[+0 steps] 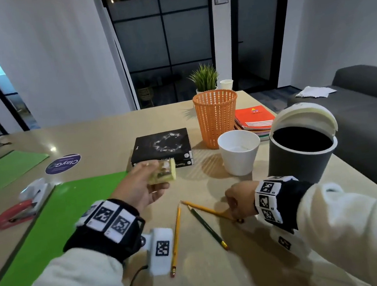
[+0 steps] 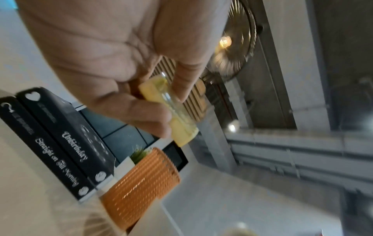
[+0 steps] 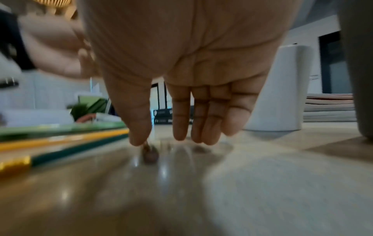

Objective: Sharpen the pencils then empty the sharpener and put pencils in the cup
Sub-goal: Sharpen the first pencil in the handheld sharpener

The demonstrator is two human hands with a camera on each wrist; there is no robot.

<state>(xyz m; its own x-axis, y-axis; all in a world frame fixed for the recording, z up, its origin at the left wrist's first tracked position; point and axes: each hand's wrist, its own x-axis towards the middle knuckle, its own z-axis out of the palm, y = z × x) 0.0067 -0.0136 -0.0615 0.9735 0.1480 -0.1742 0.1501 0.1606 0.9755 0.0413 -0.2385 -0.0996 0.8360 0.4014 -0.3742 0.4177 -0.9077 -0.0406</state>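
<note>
Three pencils [image 1: 207, 223] lie fanned on the tan table [image 1: 223, 276], lower centre of the head view. Left hand [image 1: 138, 189] pinches the yellow sharpener [image 1: 162, 173] between thumb and fingers, raised above the green folder's [image 1: 57, 220] edge. Right hand [image 1: 240, 199], fingers straight and pointing down, touches the tabletop by the pencils' eraser ends, holding nothing. White cup [image 1: 239, 152] stands centre right, beside the grey lidded bin [image 1: 300, 153]. Orange mesh basket [image 1: 216, 118], black books [image 1: 162, 149] behind; dark glass partition, grey sofa [image 1: 367, 97] at right
</note>
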